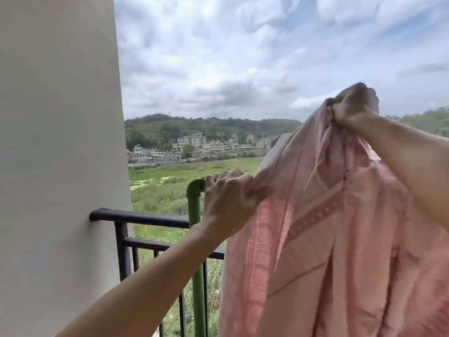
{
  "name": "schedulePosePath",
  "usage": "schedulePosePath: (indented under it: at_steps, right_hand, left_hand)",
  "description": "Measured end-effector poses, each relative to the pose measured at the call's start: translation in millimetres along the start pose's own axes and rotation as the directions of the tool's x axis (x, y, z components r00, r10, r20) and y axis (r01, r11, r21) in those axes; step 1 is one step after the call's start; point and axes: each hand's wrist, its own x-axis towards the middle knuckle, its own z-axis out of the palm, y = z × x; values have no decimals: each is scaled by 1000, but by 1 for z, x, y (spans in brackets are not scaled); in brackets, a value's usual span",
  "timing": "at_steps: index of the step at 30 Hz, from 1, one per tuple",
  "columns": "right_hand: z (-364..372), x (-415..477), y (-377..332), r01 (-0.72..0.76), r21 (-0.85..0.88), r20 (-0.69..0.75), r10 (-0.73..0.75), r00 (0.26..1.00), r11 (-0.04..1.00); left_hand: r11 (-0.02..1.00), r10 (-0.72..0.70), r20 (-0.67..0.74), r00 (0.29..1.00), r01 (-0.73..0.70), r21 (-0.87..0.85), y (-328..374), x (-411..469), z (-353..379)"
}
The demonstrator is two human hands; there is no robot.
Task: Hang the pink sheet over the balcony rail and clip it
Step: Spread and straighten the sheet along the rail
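Two grips hold the pink sheet [328,239]: the left grip [230,198] clutches its edge atop the green rail [194,190] corner, and the right grip [352,105] bunches cloth high above that rail. Better to carry the bulk over evenly (I see no clips) before releasing.

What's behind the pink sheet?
Green pipe and black railing both run in behind the pink sheet; everything of them further right is covered.

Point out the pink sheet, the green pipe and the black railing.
pink sheet [328,227]: head view, on the hanging patterned middle.
green pipe [198,283]: head view, on the upright stretch below the elbow.
black railing [145,218]: head view, on the top bar near the wall.
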Motion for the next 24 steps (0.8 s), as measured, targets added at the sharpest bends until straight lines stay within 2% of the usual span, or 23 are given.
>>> schedulePosePath:
  at_steps: [2,3,5,7,9,11,13,15,17,19,20,21,24]
  right_hand:
    - [1,-9,15,53,-206,253,1,967,977]
    - [-1,-15,20,102,-253,395,7,919,962]
    - [-11,-34,15,146,-152,602,-25,798,978]
    - [-23,-58,-4,276,82,625,-265,735,958]
    - [-35,-88,-29,397,292,530,-493,690,870]
    - [-42,-118,-49,389,403,562,-559,609,828]
    - [-36,-142,-56,421,379,623,-564,542,824]
    - [-23,-157,-55,591,278,559,-628,541,757]
    - [-12,-162,-51,759,153,426,-735,528,633]
    - [-5,-159,-46,796,159,336,-790,513,584]
    - [-4,-154,-45,781,173,299,-788,538,599]
    - [-3,-147,-44,745,177,259,-761,595,643]
    - [-9,-111,-46,553,174,101,-574,813,815]
  left_hand:
    - [989,-15,-39,999,9,-147,-8,12,-3]
    - [983,-40,-62,997,28,-184,-12,23,-7]
    - [985,-90,-115,989,72,-155,-20,52,-15]
    - [982,-130,-151,980,106,-153,-26,81,-21]
    - [977,-140,-160,977,109,-186,-31,104,-23]
    - [970,-153,-170,974,115,-215,-29,116,-24]
    - [957,-200,-162,966,157,-245,-27,121,-22]
    - [938,-273,-104,956,240,-249,-29,115,-20]
    - [925,-309,-53,950,287,-250,-39,102,-17]
    - [920,-337,-40,941,320,-226,-45,84,-17]
    - [919,-348,-46,936,332,-211,-44,73,-19]
    - [922,-350,-54,935,333,-197,-41,61,-20]
    - [947,-315,-93,945,306,-97,-29,21,-21]
